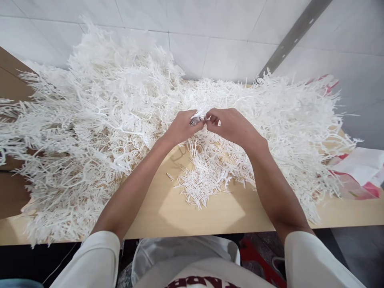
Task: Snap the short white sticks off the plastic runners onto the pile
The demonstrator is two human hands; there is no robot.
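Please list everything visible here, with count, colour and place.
Branching sprigs: too many to count, white, heaped left, right and back
Short loose pieces: many, white, small central heap
Table: 1, light wood, under both
Tiled wall: 1, pale grey, back
Metal bar: 1, grey, upper right
Wrapping: at least 1, pink and white, right edge
Box-like surface: count unclear, brown, left
Things below table: count unclear, partly red, bottom
Shirt: 1, white, bottom
Arms: 2, bare, lower centre
Left hand and right hand: 2, bare, centre, close together
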